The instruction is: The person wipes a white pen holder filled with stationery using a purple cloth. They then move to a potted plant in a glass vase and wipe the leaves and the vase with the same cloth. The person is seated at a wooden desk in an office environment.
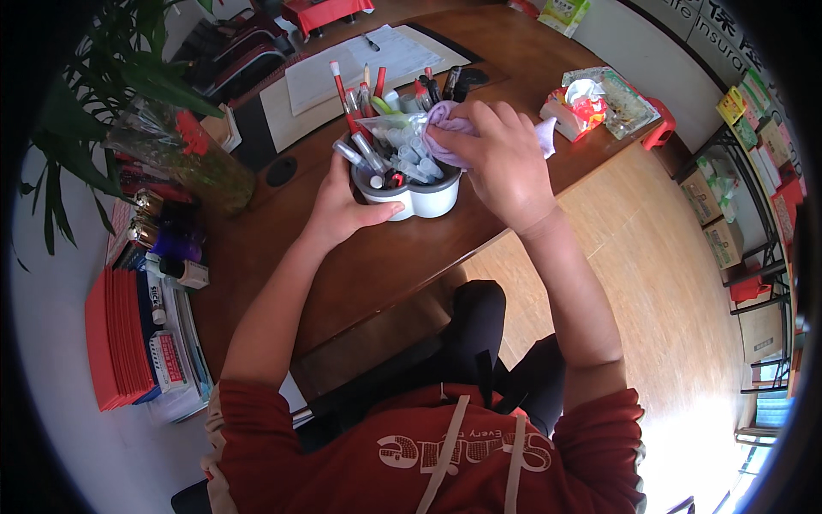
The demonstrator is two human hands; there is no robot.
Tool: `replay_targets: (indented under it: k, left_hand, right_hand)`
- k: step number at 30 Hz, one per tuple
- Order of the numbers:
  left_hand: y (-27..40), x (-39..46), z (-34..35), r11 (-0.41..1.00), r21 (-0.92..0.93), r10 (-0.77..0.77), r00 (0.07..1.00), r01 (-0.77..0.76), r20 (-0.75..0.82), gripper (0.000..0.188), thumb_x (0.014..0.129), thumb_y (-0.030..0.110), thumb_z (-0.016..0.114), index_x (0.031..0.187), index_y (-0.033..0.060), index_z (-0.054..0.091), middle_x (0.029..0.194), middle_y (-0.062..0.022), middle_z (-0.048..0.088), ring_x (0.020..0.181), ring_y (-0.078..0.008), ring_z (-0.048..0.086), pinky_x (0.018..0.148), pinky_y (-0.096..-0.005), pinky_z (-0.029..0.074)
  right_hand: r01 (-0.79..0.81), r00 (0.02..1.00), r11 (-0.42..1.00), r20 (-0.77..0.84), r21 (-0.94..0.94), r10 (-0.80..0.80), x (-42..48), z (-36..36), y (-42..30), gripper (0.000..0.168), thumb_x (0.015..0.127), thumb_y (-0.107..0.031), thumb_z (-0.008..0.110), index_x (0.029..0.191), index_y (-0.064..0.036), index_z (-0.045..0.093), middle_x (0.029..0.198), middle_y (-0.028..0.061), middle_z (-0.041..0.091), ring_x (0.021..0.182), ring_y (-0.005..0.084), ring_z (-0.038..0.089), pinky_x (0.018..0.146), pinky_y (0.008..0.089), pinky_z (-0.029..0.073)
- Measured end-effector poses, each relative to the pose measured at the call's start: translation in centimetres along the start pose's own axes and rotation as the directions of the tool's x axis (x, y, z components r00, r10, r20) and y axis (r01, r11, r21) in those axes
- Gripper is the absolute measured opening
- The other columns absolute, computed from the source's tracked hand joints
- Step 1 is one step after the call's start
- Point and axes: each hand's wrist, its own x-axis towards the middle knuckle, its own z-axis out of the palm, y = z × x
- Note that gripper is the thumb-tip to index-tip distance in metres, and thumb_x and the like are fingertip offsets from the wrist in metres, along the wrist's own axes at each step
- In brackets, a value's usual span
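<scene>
A white and grey pen organizer (430, 204), lobed in outline, stands on the wooden desk packed with pens, markers and a pencil (366, 74). My left hand (353, 209) grips its near left side, thumb along the front wall. A lilac cloth (443, 138) is bunched in my right hand (504, 154), pressed at the organizer's right rim. Several clear-capped markers (411, 154), in what looks like a clear plastic bag, lie across the top of the organizer, close to the cloth. My right fingers partly hide the cloth and the organizer's far right side.
Papers and a pen (370, 43) lie behind on a desk pad (276, 122). A leafy plant in a glass vase (212, 160) stands left, near red folders (119, 340) and bottles (183, 273). A tissue pack (573, 112) sits right, by the desk's edge.
</scene>
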Motion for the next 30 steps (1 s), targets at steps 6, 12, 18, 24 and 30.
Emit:
replay_targets:
  k: [6, 12, 18, 24, 30]
  left_hand:
    - [-0.3, 0.0, -0.1, 0.999, 0.034, 0.017, 1.0, -0.017, -0.006, 0.116, 0.065, 0.019, 0.093, 0.16, 0.0013, 0.028, 0.149, -0.014, 0.051, 0.137, -0.0249, 0.053, 0.117, -0.0399, 0.041]
    - [-0.3, 0.1, -0.5, 0.999, -0.013, -0.039, 0.999, 0.039, 0.024, 0.115, 0.066, 0.015, 0.092, 0.161, 0.0023, 0.028, 0.149, -0.0136, 0.051, 0.137, -0.0248, 0.053, 0.117, -0.041, 0.041]
    - [1.5, -0.2, -0.7, 0.982, -0.1, -0.152, 0.986, 0.159, 0.073, 0.117, 0.065, 0.012, 0.092, 0.162, 0.0043, 0.026, 0.151, -0.0121, 0.048, 0.14, -0.0245, 0.05, 0.118, -0.0424, 0.041]
    - [0.9, 0.1, -1.2, 0.981, -0.134, -0.121, 0.985, 0.138, 0.126, 0.124, 0.064, 0.011, 0.092, 0.166, 0.0069, 0.022, 0.157, -0.0118, 0.045, 0.144, -0.0258, 0.047, 0.121, -0.0422, 0.037]
    - [0.7, 0.1, -1.8, 0.987, -0.086, -0.123, 0.981, 0.136, 0.148, 0.126, 0.065, 0.01, 0.092, 0.167, 0.0067, 0.018, 0.159, -0.0113, 0.044, 0.147, -0.0257, 0.044, 0.123, -0.0421, 0.035]
  right_hand:
    - [-0.112, 0.993, 0.993, 0.049, 0.045, 0.11, -2.0, 0.2, -0.1, 0.043, 0.083, -0.007, 0.068, 0.121, -0.023, 0.08, 0.117, 0.0021, 0.067, 0.104, 0.0282, 0.06, 0.09, 0.0417, 0.049]
    - [-0.249, 0.968, 0.925, 0.035, 0.286, 0.25, -4.9, -1.0, -2.2, 0.054, 0.077, 0.007, 0.068, 0.125, -0.016, 0.078, 0.119, 0.0083, 0.067, 0.106, 0.034, 0.062, 0.092, 0.0437, 0.052]
    - [-0.465, 0.849, 0.632, 0.11, 0.62, 0.517, -7.8, -0.8, -1.8, 0.053, 0.079, 0.024, 0.06, 0.122, -0.003, 0.075, 0.126, 0.0134, 0.062, 0.112, 0.0277, 0.068, 0.093, 0.0338, 0.058]
    - [-0.431, 0.848, 0.53, 0.127, 0.73, 0.514, -3.6, 1.1, 4.0, 0.056, 0.09, 0.015, 0.052, 0.142, -0.003, 0.061, 0.136, 0.0134, 0.06, 0.108, 0.0253, 0.071, 0.083, 0.0337, 0.063]
    - [-0.493, 0.861, 0.428, 0.355, 0.757, 0.363, 2.0, 2.3, 6.8, 0.048, 0.086, 0.017, 0.058, 0.129, -0.001, 0.071, 0.132, 0.011, 0.059, 0.11, 0.022, 0.069, 0.086, 0.0334, 0.064]
